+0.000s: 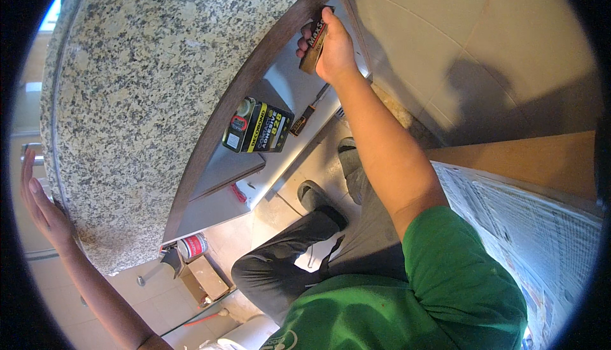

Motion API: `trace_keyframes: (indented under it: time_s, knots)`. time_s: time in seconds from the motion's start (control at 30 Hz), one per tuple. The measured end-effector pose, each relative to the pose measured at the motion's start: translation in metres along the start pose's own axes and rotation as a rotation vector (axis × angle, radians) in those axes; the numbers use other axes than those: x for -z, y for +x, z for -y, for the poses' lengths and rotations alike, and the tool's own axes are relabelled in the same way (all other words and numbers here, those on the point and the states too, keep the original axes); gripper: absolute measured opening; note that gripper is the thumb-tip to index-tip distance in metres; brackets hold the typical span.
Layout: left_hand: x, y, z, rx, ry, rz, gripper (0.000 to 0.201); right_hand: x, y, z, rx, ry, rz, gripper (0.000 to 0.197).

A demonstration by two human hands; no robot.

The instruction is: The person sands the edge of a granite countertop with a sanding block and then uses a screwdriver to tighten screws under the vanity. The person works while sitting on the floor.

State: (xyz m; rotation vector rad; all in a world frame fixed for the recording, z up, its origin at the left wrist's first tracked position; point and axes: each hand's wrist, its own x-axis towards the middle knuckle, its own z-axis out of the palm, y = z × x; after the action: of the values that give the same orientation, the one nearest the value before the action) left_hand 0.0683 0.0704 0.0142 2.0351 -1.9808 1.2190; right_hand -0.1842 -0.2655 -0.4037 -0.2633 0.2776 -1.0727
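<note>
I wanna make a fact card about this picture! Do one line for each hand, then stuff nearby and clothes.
Left hand: open, at the edge of the speckled counter
Right hand: gripping a small brown box
Below the counter: black-and-yellow can, tool with orange-and-black handle
Lower left: red-and-white can, cardboard box
Clothes: green shirt, dark trousers

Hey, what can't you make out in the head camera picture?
In the head view:
Part of the brown-and-black pack: covered by the right hand.
Cabinet depths: hidden by the speckled countertop.
Newspaper print: too small.
Whether the left hand touches the countertop: unclear from this angle.
</note>
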Motion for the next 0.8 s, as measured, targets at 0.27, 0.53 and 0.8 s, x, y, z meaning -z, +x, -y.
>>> trace_keyframes:
  time_s: [0.27,0.53,0.8]
  knots:
    - [0.005,-0.001,0.000,0.024,0.011,0.009,0.056,-0.003,-0.006,-0.001,0.037,-0.027,0.005,0.057]
    - [-0.003,0.000,-0.005,0.032,-0.008,-0.005,0.055,-0.004,0.003,-0.004,0.034,-0.037,-0.083,0.059]
    - [0.002,0.002,-0.001,0.007,-0.032,-0.004,0.055,-0.011,0.005,0.000,0.067,-0.058,-0.100,0.060]
